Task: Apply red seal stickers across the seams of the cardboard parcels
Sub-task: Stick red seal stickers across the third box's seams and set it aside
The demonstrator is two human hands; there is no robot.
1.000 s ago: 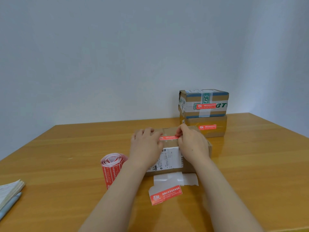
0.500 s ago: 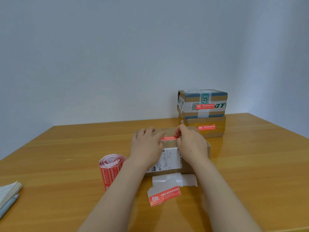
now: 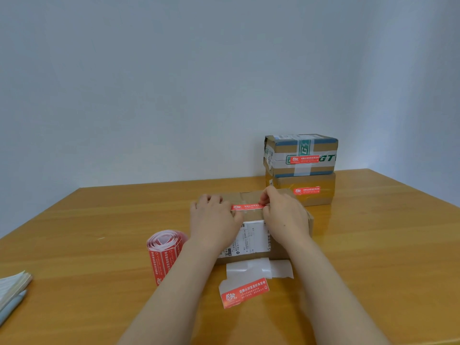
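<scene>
The left hand (image 3: 214, 220) has shifted leftward across the top of the brown cardboard parcel (image 3: 251, 195), its fingers drawn back toward the left end of the narrow red seal sticker (image 3: 247, 207). More of that end, with its white logo, is now exposed. The right hand (image 3: 286, 215), pinching the sticker's other end, shows only slight adjustment.

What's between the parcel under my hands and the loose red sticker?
White backing strips, lying on the table between parcel and sticker, seen in the head view.

packing desk | wooden table (image 3: 373, 245), sealed parcels (image 3: 301, 168), sticker roll (image 3: 165, 252), plain wall (image 3: 174, 83)
</scene>
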